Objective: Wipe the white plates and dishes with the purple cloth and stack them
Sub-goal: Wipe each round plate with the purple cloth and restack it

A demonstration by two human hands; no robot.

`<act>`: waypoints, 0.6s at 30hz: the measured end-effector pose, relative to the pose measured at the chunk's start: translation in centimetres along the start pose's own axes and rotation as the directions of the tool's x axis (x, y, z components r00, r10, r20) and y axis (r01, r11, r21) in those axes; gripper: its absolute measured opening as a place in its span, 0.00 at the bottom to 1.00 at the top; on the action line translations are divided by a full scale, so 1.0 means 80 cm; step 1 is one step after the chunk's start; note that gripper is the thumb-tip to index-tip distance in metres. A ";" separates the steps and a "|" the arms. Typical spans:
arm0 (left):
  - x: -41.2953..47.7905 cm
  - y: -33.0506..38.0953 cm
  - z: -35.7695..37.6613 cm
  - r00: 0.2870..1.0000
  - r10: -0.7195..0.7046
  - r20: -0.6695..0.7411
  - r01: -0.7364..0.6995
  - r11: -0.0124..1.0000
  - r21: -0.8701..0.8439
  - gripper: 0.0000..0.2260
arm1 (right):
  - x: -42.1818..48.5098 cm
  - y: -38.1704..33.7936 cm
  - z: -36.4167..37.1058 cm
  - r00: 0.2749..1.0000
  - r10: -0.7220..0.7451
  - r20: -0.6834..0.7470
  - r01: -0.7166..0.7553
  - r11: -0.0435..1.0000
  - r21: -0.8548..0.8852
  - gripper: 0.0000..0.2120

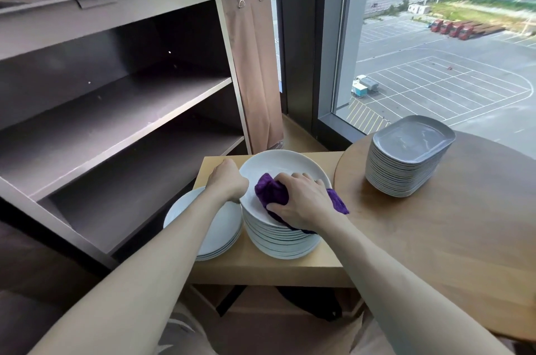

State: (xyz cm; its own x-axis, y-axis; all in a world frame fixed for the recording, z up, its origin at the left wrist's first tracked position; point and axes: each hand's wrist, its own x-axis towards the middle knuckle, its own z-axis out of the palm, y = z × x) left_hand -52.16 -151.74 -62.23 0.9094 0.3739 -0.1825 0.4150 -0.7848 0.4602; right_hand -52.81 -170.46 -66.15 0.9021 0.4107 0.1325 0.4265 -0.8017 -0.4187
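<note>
Two stacks of round white plates sit on the pale wooden counter (261, 270): a short stack (220, 235) nearest on the left and, just beside it, a tall stack (278, 241). On the tall stack's top plate (278, 163), the right hand (301, 204) has its grip closed round the bunched purple cloth (271, 190), pressing it to the plate's face, while the left hand (227, 180) grips the plate's left rim to steady it. Wiping is the step in hand. Next, I judge, this plate needs lifting clear and setting on the short stack. Farther right, stacked rectangular white dishes (406, 163) wait on a round brown counter (464, 224).
</note>
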 end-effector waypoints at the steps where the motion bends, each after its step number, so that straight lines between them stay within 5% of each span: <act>1: 0.000 -0.004 -0.001 0.999 -0.005 0.041 0.007 0.999 -0.052 0.13 | -0.001 0.000 0.000 1.000 -0.005 -0.011 0.005 1.000 0.008 0.17; 5: -0.011 -0.018 -0.009 0.997 0.024 0.068 -0.004 0.962 -0.272 0.10 | -0.005 -0.004 -0.001 0.997 -0.030 -0.065 0.031 0.999 0.020 0.18; 13: -0.017 -0.085 -0.035 0.988 0.008 -0.155 -0.101 0.788 -0.607 0.07 | -0.018 -0.023 -0.005 0.976 -0.048 -0.214 0.068 0.994 0.084 0.21; 18: -0.021 -0.138 -0.049 0.954 -0.223 -0.198 -0.039 0.563 -0.825 0.12 | -0.028 -0.042 0.004 0.969 -0.079 -0.232 0.104 0.990 0.096 0.21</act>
State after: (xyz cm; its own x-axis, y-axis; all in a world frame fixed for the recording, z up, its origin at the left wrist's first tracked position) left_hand -58.35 -141.76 -63.58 0.7695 0.6300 -0.1052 0.1744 -0.0489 0.9835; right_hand -56.26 -168.54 -65.28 0.8561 0.3606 0.3702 0.5094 -0.7096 -0.4867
